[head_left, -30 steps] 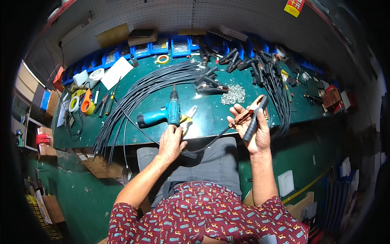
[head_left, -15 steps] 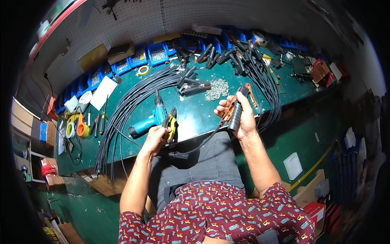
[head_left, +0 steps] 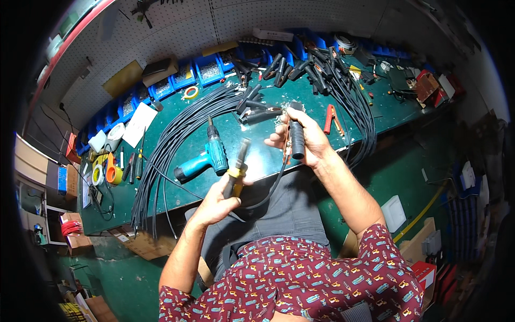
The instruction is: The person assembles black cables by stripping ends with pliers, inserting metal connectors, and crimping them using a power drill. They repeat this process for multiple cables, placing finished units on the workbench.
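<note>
My left hand [head_left: 215, 205] is closed around yellow-and-black pliers [head_left: 241, 158], their jaws pointing up and blurred by motion. My right hand [head_left: 312, 140] grips a clamp with a ribbed black handle [head_left: 297, 140] and copper-coloured metal along its side, partly hidden by the fingers. A black cable [head_left: 274, 187] runs from the clamp down across my lap toward the left hand. Beyond the left hand, a teal cordless drill [head_left: 215, 153] lies on the green bench [head_left: 257, 146]. A red-handled clamp [head_left: 329, 119] rests just right of my right hand.
Coiled black cables [head_left: 166, 134] cover the bench's left side, with more cables [head_left: 360, 121] at right. Black clamp handles [head_left: 260, 115] lie in the middle, before blue parts bins [head_left: 208, 72]. Tape rolls [head_left: 113, 174] and screwdrivers [head_left: 139, 163] sit at far left.
My left hand has turned the pliers upward, away from the drill. My right hand has shifted left with the clamp, now covering much of the metal parts pile and uncovering the red-handled clamp.
</note>
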`<action>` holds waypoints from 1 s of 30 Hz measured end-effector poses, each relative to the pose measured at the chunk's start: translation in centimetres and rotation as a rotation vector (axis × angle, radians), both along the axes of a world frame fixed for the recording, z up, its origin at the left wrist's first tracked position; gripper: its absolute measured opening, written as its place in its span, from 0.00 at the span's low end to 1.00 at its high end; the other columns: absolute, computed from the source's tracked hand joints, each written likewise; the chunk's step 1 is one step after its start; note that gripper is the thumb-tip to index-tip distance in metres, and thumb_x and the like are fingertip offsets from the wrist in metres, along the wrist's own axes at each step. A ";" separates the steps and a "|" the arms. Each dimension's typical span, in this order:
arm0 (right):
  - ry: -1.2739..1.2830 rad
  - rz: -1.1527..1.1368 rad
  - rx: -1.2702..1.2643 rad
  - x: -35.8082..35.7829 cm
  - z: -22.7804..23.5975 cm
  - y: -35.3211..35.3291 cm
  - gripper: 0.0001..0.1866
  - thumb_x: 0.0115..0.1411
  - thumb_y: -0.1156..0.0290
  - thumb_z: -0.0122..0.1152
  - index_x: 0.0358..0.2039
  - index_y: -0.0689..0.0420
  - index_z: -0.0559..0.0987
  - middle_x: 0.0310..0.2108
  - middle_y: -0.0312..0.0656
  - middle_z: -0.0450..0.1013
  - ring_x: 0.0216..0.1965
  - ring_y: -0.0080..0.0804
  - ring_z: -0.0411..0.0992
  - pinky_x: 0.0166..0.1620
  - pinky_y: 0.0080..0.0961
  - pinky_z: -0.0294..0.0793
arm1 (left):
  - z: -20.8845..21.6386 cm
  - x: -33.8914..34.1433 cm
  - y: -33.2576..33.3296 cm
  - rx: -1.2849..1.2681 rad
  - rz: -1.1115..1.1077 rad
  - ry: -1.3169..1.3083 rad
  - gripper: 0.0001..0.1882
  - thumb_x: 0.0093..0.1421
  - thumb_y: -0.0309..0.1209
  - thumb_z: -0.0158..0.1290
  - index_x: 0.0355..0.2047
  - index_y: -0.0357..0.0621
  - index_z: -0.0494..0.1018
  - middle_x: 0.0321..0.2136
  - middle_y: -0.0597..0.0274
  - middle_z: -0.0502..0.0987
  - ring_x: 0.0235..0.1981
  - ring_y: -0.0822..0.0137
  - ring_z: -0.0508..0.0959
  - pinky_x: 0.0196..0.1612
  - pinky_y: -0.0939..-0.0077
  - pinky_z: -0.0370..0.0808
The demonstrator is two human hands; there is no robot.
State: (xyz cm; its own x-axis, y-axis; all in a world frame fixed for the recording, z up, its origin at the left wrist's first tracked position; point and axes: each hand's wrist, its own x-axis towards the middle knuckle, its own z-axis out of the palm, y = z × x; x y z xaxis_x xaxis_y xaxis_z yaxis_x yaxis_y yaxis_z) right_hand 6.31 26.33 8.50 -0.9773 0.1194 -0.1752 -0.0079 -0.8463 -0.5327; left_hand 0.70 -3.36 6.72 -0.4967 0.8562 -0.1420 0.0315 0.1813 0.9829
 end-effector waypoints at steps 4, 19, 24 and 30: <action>-0.022 0.057 0.028 -0.7 0.9 -0.7 0.17 0.69 0.56 0.58 0.42 0.58 0.74 0.29 0.52 0.81 0.33 0.50 0.83 0.49 0.53 0.82 | -0.6 -0.8 0.1 -0.035 -0.233 0.055 0.45 0.46 0.18 0.50 0.70 0.41 0.61 0.61 0.60 0.74 0.63 0.69 0.69 0.65 0.73 0.64; -0.067 0.152 0.078 -1.2 2.4 -2.9 0.17 0.68 0.55 0.59 0.40 0.58 0.75 0.22 0.43 0.76 0.23 0.38 0.78 0.44 0.54 0.84 | 0.3 -1.1 0.0 -0.078 -0.377 0.021 0.42 0.47 0.20 0.54 0.68 0.45 0.67 0.56 0.62 0.75 0.55 0.69 0.72 0.57 0.72 0.71; -0.053 0.165 0.136 -1.1 1.9 -3.7 0.16 0.71 0.53 0.55 0.39 0.55 0.74 0.19 0.34 0.69 0.22 0.27 0.73 0.46 0.52 0.84 | 0.6 -0.6 0.2 -0.098 -0.411 -0.016 0.35 0.48 0.22 0.55 0.60 0.41 0.71 0.56 0.57 0.73 0.59 0.62 0.70 0.64 0.67 0.65; -0.100 0.158 0.174 -0.6 2.0 -5.3 0.16 0.69 0.54 0.57 0.39 0.55 0.74 0.20 0.33 0.68 0.20 0.26 0.71 0.44 0.51 0.84 | -1.2 -0.2 -0.7 -0.099 -0.410 0.056 0.35 0.49 0.22 0.55 0.61 0.40 0.67 0.46 0.61 0.77 0.51 0.67 0.73 0.58 0.69 0.70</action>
